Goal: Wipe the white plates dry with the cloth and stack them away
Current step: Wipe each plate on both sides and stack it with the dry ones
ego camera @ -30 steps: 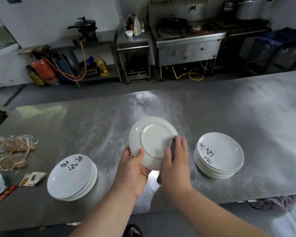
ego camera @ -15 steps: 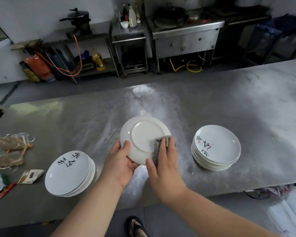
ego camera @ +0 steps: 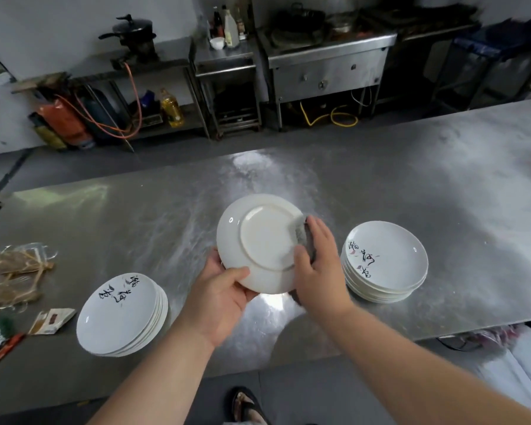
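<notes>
Steel worktop (ego camera: pixel 380 179), commercial kitchen. Plate (ego camera: pixel 264 240) is held above the near edge, underside showing. Left hand (ego camera: pixel 218 299) grips its rim, thumb over. Right hand (ego camera: pixel 319 271) pinches the cloth (ego camera: pixel 301 237) over the opposite rim. Recommend turning the plate so the cloth covers the whole foot ring.

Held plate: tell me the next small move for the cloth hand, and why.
Probably slide the cloth leftward across the underside of the plate, which faces the camera. The right hand holds the cloth only at the right rim, the rest of the base shows bare, and the left hand grips the lower rim, steadying it for the wipe.
</notes>
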